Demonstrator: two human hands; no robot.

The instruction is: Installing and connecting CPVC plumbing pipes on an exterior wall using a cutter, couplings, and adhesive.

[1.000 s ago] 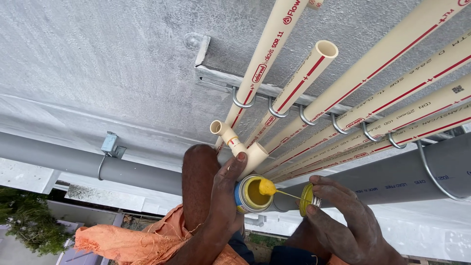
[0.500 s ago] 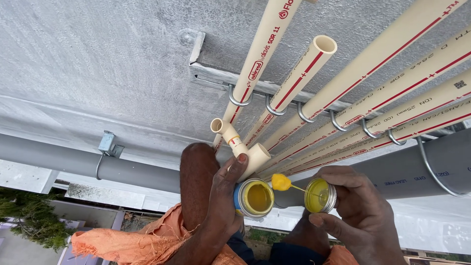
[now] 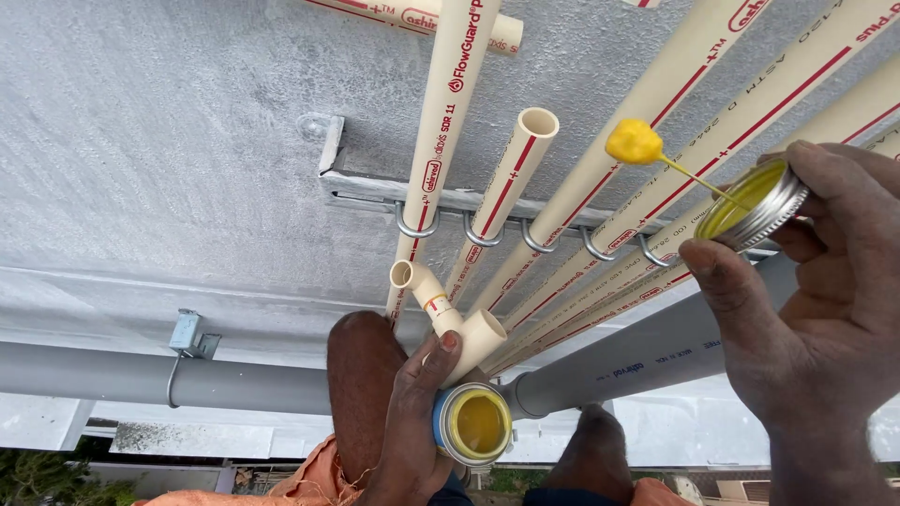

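Our right hand (image 3: 806, 281) pinches a round metal lid (image 3: 755, 204), yellow inside, whose thin stem carries a yellow swab (image 3: 634, 142) up and to the left of the fingers. Our left hand (image 3: 412, 422) is closed around an open blue-banded can of yellow cement (image 3: 473, 424) and, between thumb and fingers, a cream Y-shaped pipe fitting (image 3: 445, 319) just above it. Cream pipes (image 3: 450, 122) over both hands bear red stripes and red lettering along their length — the grey pipe (image 3: 619, 361) beside the can has a small blue mark. Half a second ago the lid sat low beside the can; now it is raised well apart, near the open-ended pipe (image 3: 514, 178). Behind everything runs a rough grey concrete soffit (image 3: 169, 141) with a steel bracket (image 3: 375, 192) and hooks.
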